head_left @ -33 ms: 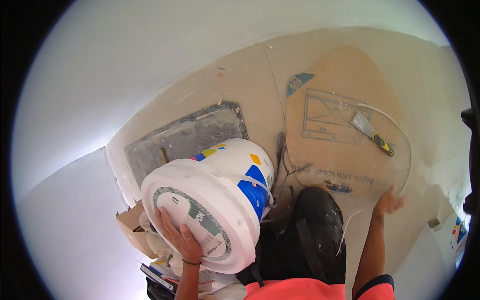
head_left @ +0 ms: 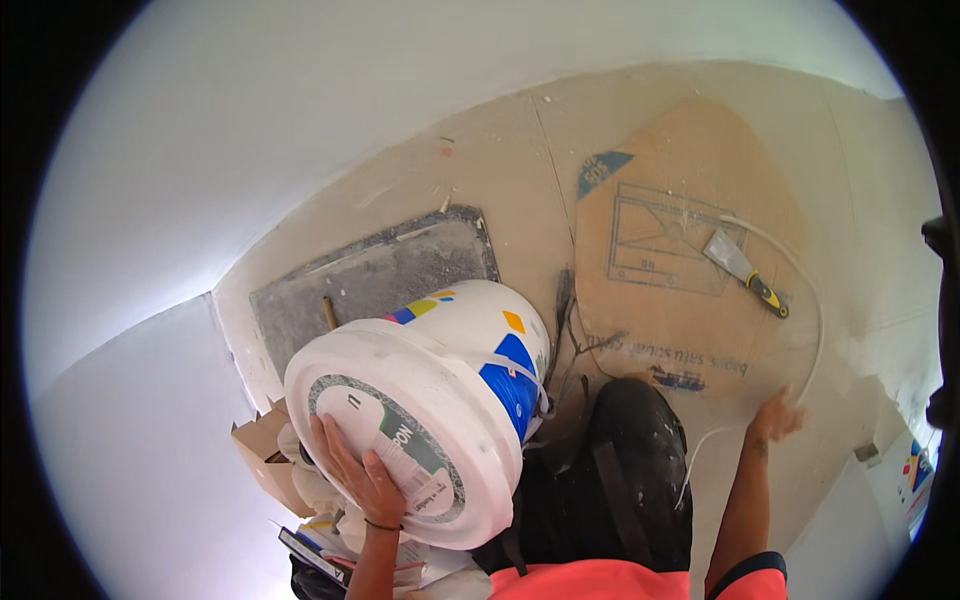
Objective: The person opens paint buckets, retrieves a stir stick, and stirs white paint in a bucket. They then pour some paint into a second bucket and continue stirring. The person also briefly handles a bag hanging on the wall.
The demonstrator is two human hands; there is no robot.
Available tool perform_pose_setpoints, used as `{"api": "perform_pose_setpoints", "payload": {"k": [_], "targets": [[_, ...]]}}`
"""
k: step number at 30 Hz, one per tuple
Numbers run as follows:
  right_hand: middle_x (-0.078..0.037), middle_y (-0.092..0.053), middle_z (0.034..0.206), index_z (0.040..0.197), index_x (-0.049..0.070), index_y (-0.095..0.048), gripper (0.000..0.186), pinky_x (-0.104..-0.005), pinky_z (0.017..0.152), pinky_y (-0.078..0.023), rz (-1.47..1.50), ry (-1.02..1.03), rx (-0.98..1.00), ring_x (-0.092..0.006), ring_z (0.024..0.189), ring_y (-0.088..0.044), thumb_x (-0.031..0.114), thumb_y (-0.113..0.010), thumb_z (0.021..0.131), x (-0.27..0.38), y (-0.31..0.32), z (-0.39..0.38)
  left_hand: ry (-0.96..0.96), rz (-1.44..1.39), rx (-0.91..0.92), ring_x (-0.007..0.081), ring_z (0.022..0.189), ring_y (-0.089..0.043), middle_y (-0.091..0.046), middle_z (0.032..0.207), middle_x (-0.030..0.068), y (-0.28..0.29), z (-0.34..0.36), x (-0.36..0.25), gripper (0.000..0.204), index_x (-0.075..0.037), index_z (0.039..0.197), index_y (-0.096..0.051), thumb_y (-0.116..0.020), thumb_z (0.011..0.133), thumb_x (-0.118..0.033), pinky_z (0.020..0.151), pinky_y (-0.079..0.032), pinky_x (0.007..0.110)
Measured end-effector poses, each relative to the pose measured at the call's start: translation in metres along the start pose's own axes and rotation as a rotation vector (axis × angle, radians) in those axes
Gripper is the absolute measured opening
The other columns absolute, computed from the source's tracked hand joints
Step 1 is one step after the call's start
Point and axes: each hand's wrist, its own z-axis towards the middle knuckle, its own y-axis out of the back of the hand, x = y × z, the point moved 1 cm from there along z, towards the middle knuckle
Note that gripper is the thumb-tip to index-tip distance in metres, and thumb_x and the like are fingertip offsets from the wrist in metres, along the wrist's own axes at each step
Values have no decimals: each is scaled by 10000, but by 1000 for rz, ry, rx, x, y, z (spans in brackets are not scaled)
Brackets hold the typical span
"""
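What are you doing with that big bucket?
The left hand is pressed flat on the lid of a big white bucket, which is tilted over. The right hand is open, reaching down by a thin white cord on the cardboard-covered floor. A putty knife lies there, untouched.

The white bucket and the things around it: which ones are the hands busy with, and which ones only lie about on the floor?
In hand:
- white bucket, lid pressed by the left hand
- white cord, at the right hand

Lying about:
- putty knife on the printed cardboard sheet
- grey board
- small cardboard box
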Motion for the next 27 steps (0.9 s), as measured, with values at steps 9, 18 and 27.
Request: {"api": "perform_pose_setpoints", "payload": {"k": [9,18,27], "targets": [[-141,-313,1533,1540,247,-291,589,-597,1044,-332,99,-31,35,-358,1400,-316,536,-312,1028,-16,-32,-31,-81,-33,-22,430,1455,-210,-237,1560,286,-4,0,19,672,39,1510,-281,-330,1021,-420,1185,-114,517],[-209,-387,1460,1521,278,-311,515,-586,1034,-349,88,89,-111,-403,1340,-388,465,-328,1042,-8,-17,-40,-93,-7,-41,391,1471,-198,-231,1586,231,-4,-2,8,623,-30,1542,-255,-306,1033,-385,1193,-84,507],[-207,-454,1330,1488,26,-253,577,-439,963,-467,376,811,40,-350,1144,-529,118,-501,975,-48,5,-35,-151,-1,-139,372,1473,-198,-224,1591,216,-15,-9,31,624,-93,1560,-237,-350,1035,-412,1203,-88,498]]}}
